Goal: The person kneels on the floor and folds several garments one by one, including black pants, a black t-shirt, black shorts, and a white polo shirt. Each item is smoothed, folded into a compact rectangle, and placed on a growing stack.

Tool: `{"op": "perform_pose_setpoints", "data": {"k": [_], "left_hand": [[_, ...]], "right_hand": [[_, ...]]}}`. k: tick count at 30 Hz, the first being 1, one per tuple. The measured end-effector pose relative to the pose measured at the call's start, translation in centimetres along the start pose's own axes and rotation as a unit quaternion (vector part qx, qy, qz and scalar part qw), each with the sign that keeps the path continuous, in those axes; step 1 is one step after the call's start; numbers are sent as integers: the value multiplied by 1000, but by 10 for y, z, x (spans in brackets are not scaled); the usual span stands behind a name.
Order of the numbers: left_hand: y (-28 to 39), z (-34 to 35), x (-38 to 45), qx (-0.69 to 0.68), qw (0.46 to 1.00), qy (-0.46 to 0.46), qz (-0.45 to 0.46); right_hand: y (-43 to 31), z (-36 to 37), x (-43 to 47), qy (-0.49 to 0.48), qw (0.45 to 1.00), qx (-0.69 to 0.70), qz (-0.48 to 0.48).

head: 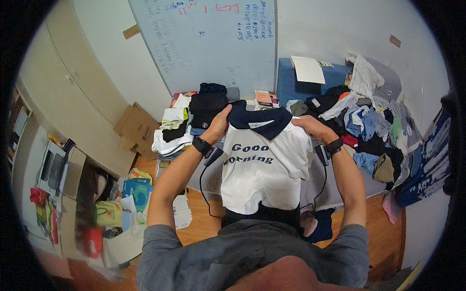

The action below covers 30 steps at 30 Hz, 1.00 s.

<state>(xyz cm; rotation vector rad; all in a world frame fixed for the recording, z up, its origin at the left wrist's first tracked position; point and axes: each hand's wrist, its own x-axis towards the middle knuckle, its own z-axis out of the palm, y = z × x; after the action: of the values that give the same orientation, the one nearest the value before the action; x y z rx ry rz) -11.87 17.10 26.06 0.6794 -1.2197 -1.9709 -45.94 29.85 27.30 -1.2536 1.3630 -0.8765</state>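
Note:
A white shirt [265,182] with a dark navy collar [267,118] and dark printed lettering hangs in front of me, its hem near my lap. My left hand [219,123] grips it at the left shoulder beside the collar. On the opposite shoulder, my right hand [315,127] pinches the white cloth. The shirt's front faces up towards me, with loose creases down its right side. Both wrists wear black straps with small devices and cables.
Folded clothes [174,125] and a dark folded stack [208,105] lie at the bed's left. A heap of loose clothes [364,120] covers its right side. Cardboard boxes [138,127] lean by the wardrobe [76,83]. A whiteboard [211,54] stands behind; bags [109,212] crowd the left floor.

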Motion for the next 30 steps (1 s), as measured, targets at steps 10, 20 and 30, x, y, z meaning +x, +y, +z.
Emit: {"op": "perform_pose_setpoints", "data": {"k": [10, 20, 30], "left_hand": [[7, -24, 7, -25, 988, -149, 38], [20, 0, -31, -30, 985, -157, -72], [-6, -11, -21, 239, 967, 2, -92]], "right_hand": [[-11, 3, 8, 27, 988, 144, -47], [-15, 7, -8, -38, 960, 276, -3], [23, -1, -4, -8, 964, 261, -50]]}}
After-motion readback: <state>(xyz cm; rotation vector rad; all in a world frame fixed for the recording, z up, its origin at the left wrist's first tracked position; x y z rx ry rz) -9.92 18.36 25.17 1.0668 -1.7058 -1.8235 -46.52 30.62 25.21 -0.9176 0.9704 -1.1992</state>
